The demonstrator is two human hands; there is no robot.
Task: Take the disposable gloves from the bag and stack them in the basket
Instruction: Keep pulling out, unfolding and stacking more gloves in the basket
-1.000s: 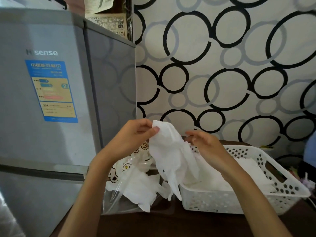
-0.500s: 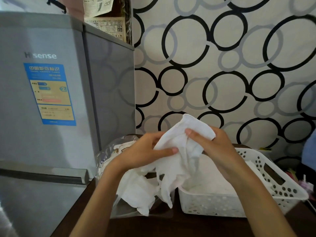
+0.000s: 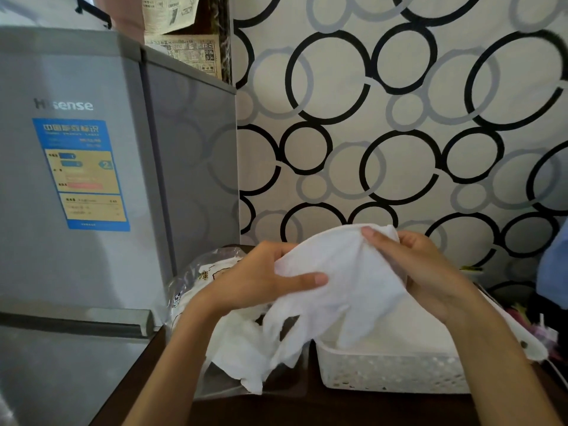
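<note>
Left hand (image 3: pixel 258 281): you pinch the glove's (image 3: pixel 347 278) left edge.
Right hand (image 3: pixel 421 272): you grip its top edge.
Glove: held above the basket (image 3: pixel 390 373).
Bag (image 3: pixel 196 290): left of basket, on tabletop (image 3: pixel 307 410).

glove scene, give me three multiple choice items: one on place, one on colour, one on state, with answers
1. Where is the basket relative to the bag?
A. to its right
B. to its left
C. on top of it

2. What colour is the glove?
A. blue
B. white
C. black

3. How is the glove held?
A. by the left hand only
B. lying free in the basket
C. by both hands

Answers: 1 A, the basket sits right of the bag on the table. 2 B, the glove is plainly white. 3 C, the left hand pinches its left edge and the right hand grips its top.
</note>
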